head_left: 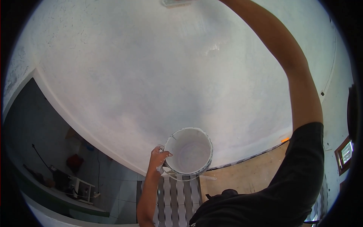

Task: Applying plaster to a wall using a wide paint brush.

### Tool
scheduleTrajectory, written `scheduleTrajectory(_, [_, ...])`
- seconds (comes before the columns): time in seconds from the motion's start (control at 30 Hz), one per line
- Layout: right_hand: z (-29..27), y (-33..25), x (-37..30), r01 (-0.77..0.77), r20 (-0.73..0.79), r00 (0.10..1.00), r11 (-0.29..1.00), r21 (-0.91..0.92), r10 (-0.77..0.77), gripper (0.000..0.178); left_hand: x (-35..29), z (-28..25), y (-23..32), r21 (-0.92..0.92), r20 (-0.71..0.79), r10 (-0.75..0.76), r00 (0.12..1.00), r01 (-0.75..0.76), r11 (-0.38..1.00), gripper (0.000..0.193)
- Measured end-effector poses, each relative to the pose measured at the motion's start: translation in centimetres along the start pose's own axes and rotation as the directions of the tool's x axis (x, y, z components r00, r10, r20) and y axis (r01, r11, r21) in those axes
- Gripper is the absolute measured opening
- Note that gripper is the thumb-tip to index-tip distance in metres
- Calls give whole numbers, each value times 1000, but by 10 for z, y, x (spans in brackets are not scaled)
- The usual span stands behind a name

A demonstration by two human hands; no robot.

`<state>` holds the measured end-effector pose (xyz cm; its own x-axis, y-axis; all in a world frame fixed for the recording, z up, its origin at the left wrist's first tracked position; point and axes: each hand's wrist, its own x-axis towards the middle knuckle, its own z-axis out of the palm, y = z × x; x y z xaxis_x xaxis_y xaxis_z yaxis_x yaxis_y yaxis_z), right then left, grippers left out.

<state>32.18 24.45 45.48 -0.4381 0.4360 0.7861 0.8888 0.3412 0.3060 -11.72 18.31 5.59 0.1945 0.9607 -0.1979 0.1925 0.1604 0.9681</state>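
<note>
My left hand (pixel 158 159) is closed on the left rim of a pale, paint-smeared bucket (pixel 203 151), with the thumb over the edge inside. White smears mark the hand and wrist. The bucket's mouth faces up, and its thin wire handle hangs along the near side. Whitish residue coats the inside. My right arm (pixel 281 49) reaches up across the wall, and its hand lies beyond the top edge of the picture. Near that edge shows the lower part of a wide brush (pixel 177 4) against the wall. Whether my right hand holds it is hidden.
A patchy white wall (pixel 124 94) fills most of the view, with wet streaks below the brush. On the left a doorway opens onto a dim room with a small white stool (pixel 84 190). Below lie a striped surface (pixel 172 200) and a tan board (pixel 245 176).
</note>
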Motion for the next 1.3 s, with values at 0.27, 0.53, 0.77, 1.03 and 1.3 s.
scheduleTrajectory(0.27, [1, -9, 13, -92, -18, 996, 995, -22, 92, 31, 0, 0, -4, -49, 16, -22, 1000, 23, 999, 27])
scheduleTrajectory(0.53, [82, -64, -65, 102, 136, 989, 915, -391, -53, 33, 4, -7, -10, -48, 18, -3, 1000, 3, 999, 26])
scheduleTrajectory(0.77, [11, -46, 9, -276, 369, 886, 958, -72, 283, 31, 5, -3, -5, -2, 9, 11, 1000, -11, 1000, 26])
scheduleTrajectory(1.03, [57, -25, 18, 54, -145, 983, 930, -364, -113, 23, 2, 2, -6, -37, 32, -15, 999, 16, 999, 27])
scheduleTrajectory(1.3, [53, -101, -34, 159, 281, 957, 941, -299, -72, 14, 12, -13, -16, 19, 35, -7, 999, 7, 1000, 28])
